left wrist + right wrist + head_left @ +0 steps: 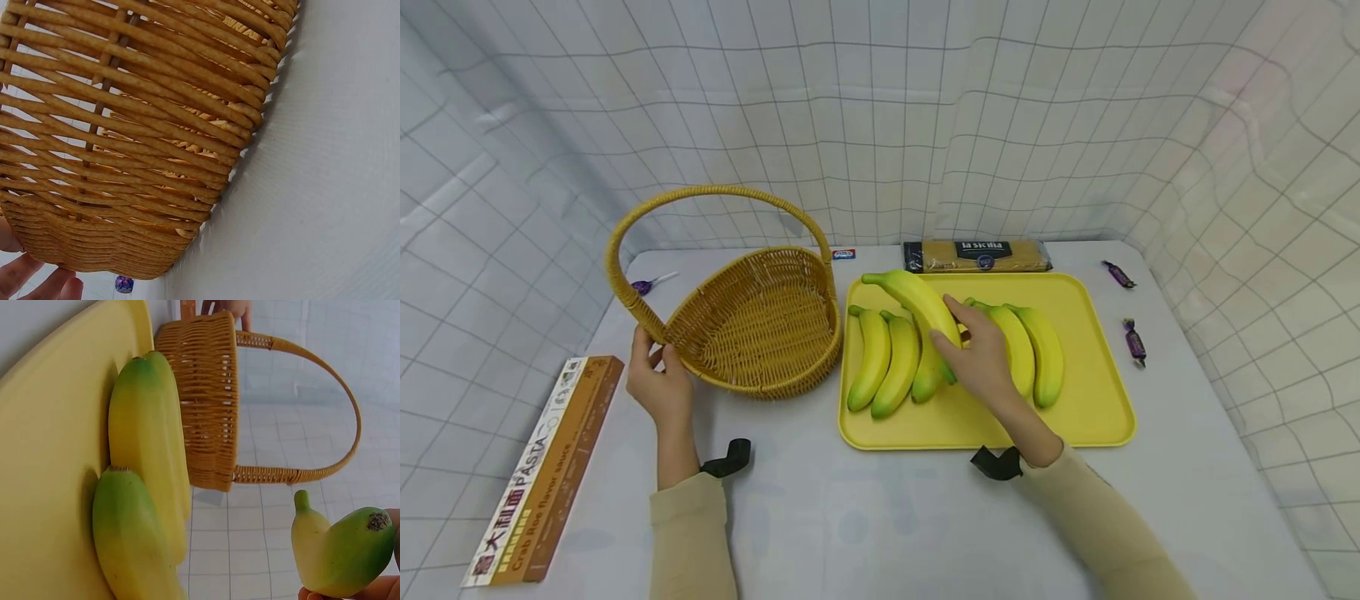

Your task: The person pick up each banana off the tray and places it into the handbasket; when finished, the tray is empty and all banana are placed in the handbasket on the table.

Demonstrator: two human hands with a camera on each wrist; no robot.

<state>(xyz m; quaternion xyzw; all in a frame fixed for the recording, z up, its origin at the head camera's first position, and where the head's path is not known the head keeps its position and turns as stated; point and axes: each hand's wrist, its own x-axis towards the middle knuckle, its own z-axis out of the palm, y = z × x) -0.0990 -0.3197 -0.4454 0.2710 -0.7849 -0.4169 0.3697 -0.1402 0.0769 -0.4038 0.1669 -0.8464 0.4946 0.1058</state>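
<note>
Now | right hand [981,358] curls around one banana [917,304], lifted over the yellow tray [1097,417] at its 10 o'clock | left hand [658,379] grips the basket [760,321] rim at 8 o'clock | judgement: keep basket braced, carry banana level toward 9 o'clock, clear the handle [715,193].

Bright, even, diffuse light fills all views, leaving only soft, faint shadows under the basket [760,325] and tray [1097,417]. The head view bends straight grid lines toward its edges. Both wrist views are sharp, without glare.
</note>
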